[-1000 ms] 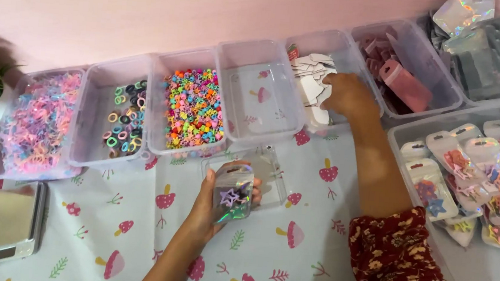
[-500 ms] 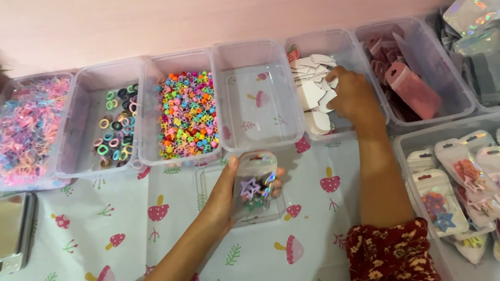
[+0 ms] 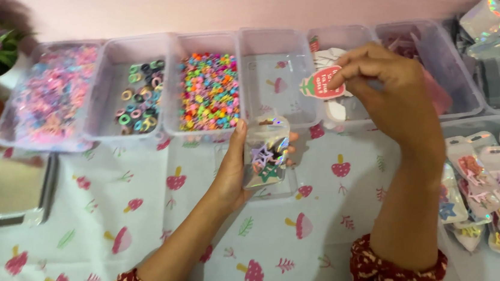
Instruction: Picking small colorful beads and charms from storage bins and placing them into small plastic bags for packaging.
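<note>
My left hand [image 3: 234, 172] holds a small shiny clear pouch [image 3: 266, 153] upright above the table; small star-shaped clips show inside it. My right hand [image 3: 395, 96] pinches a strawberry-shaped paper card [image 3: 321, 83], red with a green top, lifted just above the clear bin of white and red cards [image 3: 347, 46]. The card hangs a little above and to the right of the pouch, apart from it.
A row of clear bins lines the back: pastel clips [image 3: 48, 102], small hair ties [image 3: 138, 97], colourful beads [image 3: 209, 92], an almost bare bin [image 3: 281, 65], a bin of pink items [image 3: 427, 47]. Filled pouches [image 3: 488, 179] lie in a tray at right. A small scale [image 3: 13, 189] sits at left.
My right hand has lifted out of the card bin with a strawberry card. My left hand has brought the pouch up and to the right, nearer the bins.
</note>
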